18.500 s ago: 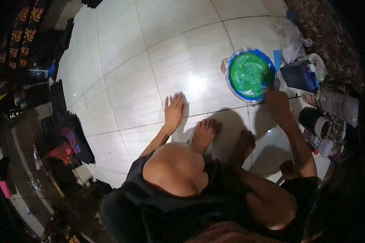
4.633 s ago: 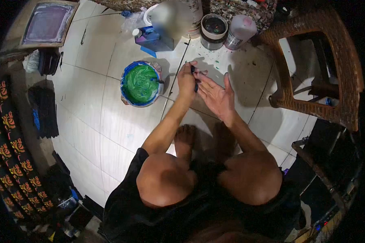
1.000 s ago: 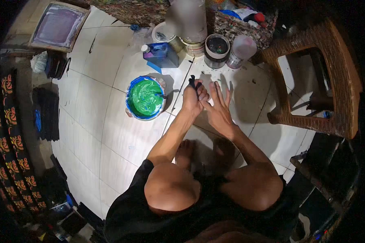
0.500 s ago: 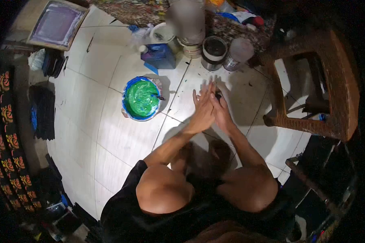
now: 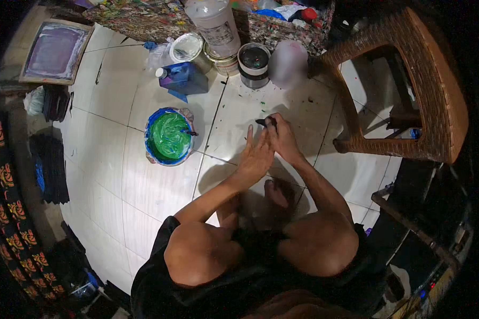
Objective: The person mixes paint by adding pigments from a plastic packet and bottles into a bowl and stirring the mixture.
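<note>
My left hand (image 5: 255, 161) is held over the tiled floor, its fingers stretched out and apart. Against its fingers presses my right hand (image 5: 285, 140), closed on a small dark rag (image 5: 262, 122) that pokes out past the fingertips; most of the rag is hidden. To the left of both hands stands a tub with a blue-smeared rim (image 5: 149, 139). Green paint (image 5: 167, 135) streaked with white and blue fills it, and a dark stick (image 5: 190, 132) leans on its right side.
A blue jug (image 5: 185, 80), a white tub (image 5: 187, 47), a tall translucent container (image 5: 216, 29) and a black-topped jar (image 5: 254, 59) stand ahead. A brown plastic chair (image 5: 378, 146) is at right. A framed screen (image 5: 55, 53) and dark fabric (image 5: 49, 167) lie at left.
My hands have drawn nearer to me. My right hand has shifted to the left hand's fingertips, and the dark rag shows more. The view has shifted slightly.
</note>
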Action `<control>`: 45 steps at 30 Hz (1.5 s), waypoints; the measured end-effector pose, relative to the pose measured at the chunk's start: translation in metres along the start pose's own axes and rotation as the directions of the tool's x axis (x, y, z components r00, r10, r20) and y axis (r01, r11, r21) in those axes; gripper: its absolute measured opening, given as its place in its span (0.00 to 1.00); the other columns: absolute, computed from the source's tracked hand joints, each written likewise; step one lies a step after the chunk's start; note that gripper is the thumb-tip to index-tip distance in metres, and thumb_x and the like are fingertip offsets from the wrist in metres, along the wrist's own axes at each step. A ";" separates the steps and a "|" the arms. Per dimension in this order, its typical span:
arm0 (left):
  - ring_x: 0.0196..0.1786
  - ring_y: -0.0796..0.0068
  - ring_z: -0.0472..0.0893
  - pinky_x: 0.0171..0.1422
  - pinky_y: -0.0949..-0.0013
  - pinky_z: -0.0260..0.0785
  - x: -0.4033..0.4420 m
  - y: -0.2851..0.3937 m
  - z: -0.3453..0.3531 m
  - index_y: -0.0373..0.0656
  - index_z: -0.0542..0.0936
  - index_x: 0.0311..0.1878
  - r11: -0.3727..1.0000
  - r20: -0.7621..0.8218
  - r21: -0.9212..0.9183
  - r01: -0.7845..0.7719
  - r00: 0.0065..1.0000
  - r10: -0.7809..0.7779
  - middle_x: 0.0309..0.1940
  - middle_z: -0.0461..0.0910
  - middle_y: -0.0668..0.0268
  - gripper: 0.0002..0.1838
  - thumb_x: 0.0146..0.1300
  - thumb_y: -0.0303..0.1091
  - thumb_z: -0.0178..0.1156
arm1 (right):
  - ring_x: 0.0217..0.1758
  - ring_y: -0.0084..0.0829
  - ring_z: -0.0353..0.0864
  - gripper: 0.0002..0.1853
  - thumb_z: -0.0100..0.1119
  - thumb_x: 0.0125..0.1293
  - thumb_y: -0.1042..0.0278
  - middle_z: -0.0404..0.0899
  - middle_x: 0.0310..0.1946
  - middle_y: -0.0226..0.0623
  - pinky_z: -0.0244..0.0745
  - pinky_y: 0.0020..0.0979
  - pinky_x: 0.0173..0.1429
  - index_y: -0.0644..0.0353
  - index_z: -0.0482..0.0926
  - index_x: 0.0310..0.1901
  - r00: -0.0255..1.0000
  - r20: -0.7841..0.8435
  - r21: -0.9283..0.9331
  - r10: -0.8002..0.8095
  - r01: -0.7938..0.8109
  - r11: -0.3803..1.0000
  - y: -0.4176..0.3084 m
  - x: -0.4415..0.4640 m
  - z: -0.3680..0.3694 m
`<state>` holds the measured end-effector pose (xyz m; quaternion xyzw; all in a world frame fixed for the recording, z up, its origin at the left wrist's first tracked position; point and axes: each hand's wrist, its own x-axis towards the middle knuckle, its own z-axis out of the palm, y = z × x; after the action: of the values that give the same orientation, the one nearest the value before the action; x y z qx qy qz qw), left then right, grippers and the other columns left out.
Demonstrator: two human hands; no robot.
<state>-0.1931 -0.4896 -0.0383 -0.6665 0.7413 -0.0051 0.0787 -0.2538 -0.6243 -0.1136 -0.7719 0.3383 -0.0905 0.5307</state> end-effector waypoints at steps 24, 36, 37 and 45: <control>0.72 0.42 0.57 0.71 0.26 0.32 0.003 -0.004 0.022 0.28 0.70 0.53 0.955 -0.127 -0.260 0.140 0.976 -0.177 0.61 0.65 0.39 0.20 0.62 0.35 0.49 | 0.50 0.32 0.77 0.20 0.50 0.72 0.60 0.80 0.46 0.40 0.68 0.30 0.59 0.60 0.71 0.61 0.956 0.271 0.341 -0.115 0.016 0.940 -0.029 -0.010 -0.025; 0.72 0.46 0.58 0.73 0.29 0.32 -0.007 0.010 0.039 0.26 0.74 0.54 0.970 0.007 -0.199 0.141 0.990 -0.143 0.59 0.69 0.43 0.23 0.60 0.34 0.53 | 0.37 0.22 0.75 0.13 0.45 0.72 0.71 0.80 0.35 0.29 0.70 0.25 0.46 0.61 0.82 0.45 0.962 -0.046 0.565 0.269 -0.197 0.801 0.034 0.001 0.043; 0.72 0.48 0.59 0.74 0.32 0.35 -0.008 0.005 0.038 0.28 0.75 0.54 0.954 -0.142 -0.277 0.115 0.977 -0.159 0.61 0.68 0.44 0.22 0.59 0.33 0.55 | 0.39 0.21 0.77 0.13 0.46 0.71 0.68 0.80 0.38 0.28 0.72 0.24 0.46 0.59 0.81 0.47 0.958 0.030 0.793 0.284 -0.196 0.577 0.040 0.002 0.046; 0.69 0.54 0.66 0.73 0.57 0.57 -0.075 0.008 0.070 0.36 0.69 0.64 0.027 0.266 -0.942 0.335 0.792 -0.550 0.64 0.69 0.49 0.28 0.61 0.31 0.61 | 0.48 0.30 0.79 0.14 0.47 0.73 0.59 0.78 0.49 0.34 0.76 0.34 0.52 0.55 0.76 0.53 0.650 0.754 0.648 0.094 -0.760 0.055 -0.009 -0.069 0.072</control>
<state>-0.1847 -0.4075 -0.1000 -0.7534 0.3302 0.3773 -0.4253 -0.2667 -0.5252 -0.1205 -0.1133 0.2725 0.1116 0.9489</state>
